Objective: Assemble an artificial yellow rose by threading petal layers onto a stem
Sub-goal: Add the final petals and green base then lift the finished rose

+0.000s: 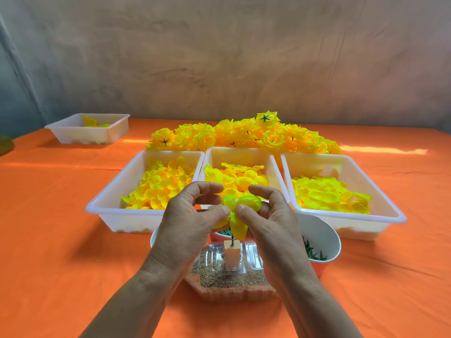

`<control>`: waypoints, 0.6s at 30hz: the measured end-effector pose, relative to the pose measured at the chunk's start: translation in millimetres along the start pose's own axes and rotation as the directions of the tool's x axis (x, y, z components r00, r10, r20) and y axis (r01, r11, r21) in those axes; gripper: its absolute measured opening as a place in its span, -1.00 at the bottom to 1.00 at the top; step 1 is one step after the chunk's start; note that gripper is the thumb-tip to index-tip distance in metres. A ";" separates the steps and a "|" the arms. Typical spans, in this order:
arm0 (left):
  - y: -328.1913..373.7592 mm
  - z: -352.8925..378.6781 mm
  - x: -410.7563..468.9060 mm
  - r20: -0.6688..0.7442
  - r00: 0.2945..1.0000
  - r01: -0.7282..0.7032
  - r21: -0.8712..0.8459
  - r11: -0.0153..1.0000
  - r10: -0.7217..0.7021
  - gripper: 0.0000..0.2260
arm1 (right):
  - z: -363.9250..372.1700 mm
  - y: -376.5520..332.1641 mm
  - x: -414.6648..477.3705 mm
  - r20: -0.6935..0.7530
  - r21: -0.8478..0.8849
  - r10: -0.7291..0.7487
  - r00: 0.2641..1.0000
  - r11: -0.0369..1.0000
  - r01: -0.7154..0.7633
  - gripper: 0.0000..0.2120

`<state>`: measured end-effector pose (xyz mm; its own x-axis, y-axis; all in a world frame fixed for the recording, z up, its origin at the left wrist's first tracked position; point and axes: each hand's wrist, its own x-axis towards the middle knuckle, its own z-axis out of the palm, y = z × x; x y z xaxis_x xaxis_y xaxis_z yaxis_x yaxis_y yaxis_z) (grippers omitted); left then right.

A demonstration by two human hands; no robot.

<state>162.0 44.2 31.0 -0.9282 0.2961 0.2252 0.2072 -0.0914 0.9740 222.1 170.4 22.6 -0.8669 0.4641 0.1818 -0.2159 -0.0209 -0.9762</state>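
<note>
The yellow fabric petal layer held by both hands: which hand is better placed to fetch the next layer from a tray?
Probably the left hand. Its forefinger stands off the yellow fabric petal layer, while the right hand curls round it. The left white plastic tray lies nearest it.

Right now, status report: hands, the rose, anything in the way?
Both grips busy: left hand and right hand pinch the petal layer. Below, stem upright in its block. Beside the right hand, a cup of green pieces.

Petal trays point(244, 150) block ahead; cup point(324, 230) crowds right, perhaps touching; cloth point(48, 240) leftward open.
</note>
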 end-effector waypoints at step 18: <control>6.2 5.1 0.4 0.007 1.000 0.016 0.038 0.999 -0.017 -0.73 | -2.4 -1.6 -1.0 0.035 0.152 0.053 0.998 0.987 -0.058 -0.69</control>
<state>164.4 48.6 37.3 -0.9293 0.3045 0.2090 0.2034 -0.0506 0.9778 224.4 172.1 23.8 -0.8924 0.4309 0.1337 -0.2310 -0.1818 -0.9558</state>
